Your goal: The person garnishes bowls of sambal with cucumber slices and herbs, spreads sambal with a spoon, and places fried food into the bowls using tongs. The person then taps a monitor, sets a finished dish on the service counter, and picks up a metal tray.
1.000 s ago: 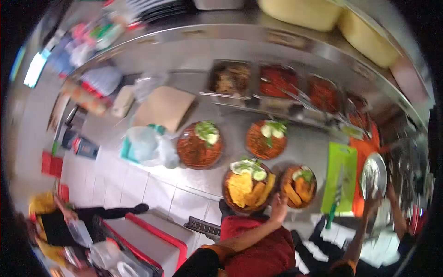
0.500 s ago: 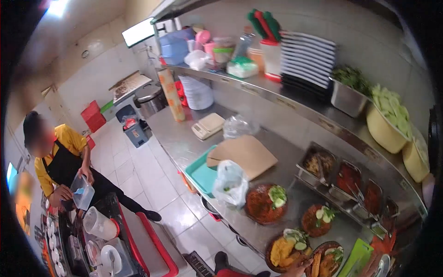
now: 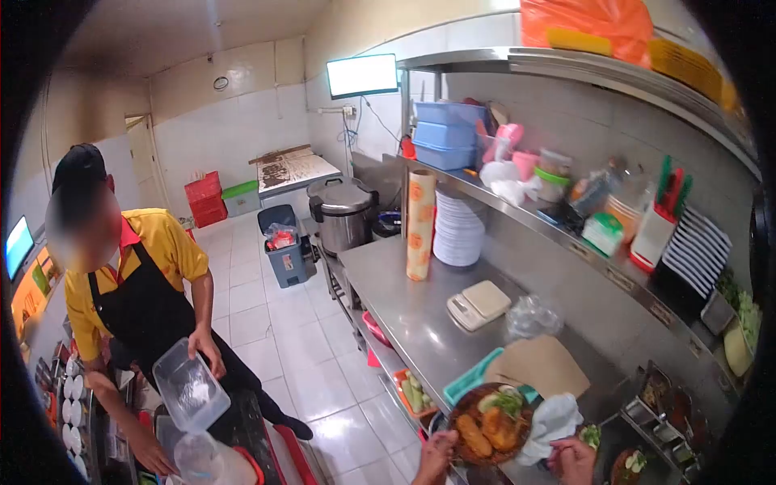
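My left hand [image 3: 436, 457] grips the near left rim of a round brown plate [image 3: 459, 453], fingers closed on it. The plate is held at the counter's front edge. On it lie golden fried pieces [image 3: 487, 430], cucumber slices and a lettuce leaf. My right hand [image 3: 572, 461], fingers curled, is to the right of the plate. Just above it is a pale, crumpled plastic bag [image 3: 552, 427]; whether my fingers touch it I cannot tell. Another brown dish [image 3: 626, 469] with cucumber slices on it stands farther right.
Brown paper [image 3: 543, 365] lies partly over a teal tray [image 3: 471, 378]. Behind them are a scale [image 3: 478, 305], stacked white plates [image 3: 458, 230] and a paper roll [image 3: 420, 226]. At left a co-worker in a yellow shirt [image 3: 179, 242] holds a clear container [image 3: 191, 386]. A shelf [image 3: 558, 222] overhangs the counter.
My view has swung up and left. The plate of fried food has come up off the counter's near end in my left hand. The co-worker's container now tilts lower, one arm reaching down.
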`<state>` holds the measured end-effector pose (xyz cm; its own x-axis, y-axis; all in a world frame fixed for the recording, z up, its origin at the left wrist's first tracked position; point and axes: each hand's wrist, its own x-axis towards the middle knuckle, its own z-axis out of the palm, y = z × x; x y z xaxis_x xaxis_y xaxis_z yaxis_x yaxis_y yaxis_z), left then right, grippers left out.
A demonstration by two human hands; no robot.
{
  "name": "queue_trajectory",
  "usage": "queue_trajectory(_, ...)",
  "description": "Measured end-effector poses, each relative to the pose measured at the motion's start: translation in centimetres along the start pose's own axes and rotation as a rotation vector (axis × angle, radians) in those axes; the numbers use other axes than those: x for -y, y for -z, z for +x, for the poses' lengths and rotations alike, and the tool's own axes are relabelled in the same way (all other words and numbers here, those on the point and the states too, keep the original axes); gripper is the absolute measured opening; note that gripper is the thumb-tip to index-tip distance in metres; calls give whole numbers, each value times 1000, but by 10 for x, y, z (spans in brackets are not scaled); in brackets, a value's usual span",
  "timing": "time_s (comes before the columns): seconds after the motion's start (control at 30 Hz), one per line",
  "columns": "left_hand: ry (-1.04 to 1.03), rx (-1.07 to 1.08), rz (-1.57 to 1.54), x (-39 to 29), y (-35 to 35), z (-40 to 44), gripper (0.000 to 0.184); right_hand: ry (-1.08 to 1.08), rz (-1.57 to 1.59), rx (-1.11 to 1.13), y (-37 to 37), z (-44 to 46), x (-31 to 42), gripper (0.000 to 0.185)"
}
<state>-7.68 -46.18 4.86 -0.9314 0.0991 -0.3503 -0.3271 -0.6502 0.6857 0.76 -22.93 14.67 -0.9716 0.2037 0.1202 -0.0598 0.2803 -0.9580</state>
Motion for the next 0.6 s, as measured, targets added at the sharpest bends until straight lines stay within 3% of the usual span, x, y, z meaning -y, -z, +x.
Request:
queue_trajectory(0.1,-180,-113,-23,-39,55,78,41,36,23,149,-73,61,4,29)
queue_trajectory(0.23,-239,-268,-188,-120,106,165,28,-6,193,316,-162,143,8,31)
queue_trajectory(0.33,-367,-254,-288,-186,142,224,23,-4,233,446,-230,216,-7,27)
queue_trajectory(0.47,-391,-362,-251,-273,201,295,35,44,32,662,-341,324,14,22)
queue_trajectory(0.53,-413,-458,-256,-314,223,320,40,-114,229,808,-407,376,19,26)
queue_trajectory(0.6,-468,-445,-186,-345,270,353,49,-5,202,894,-474,422,18,26)
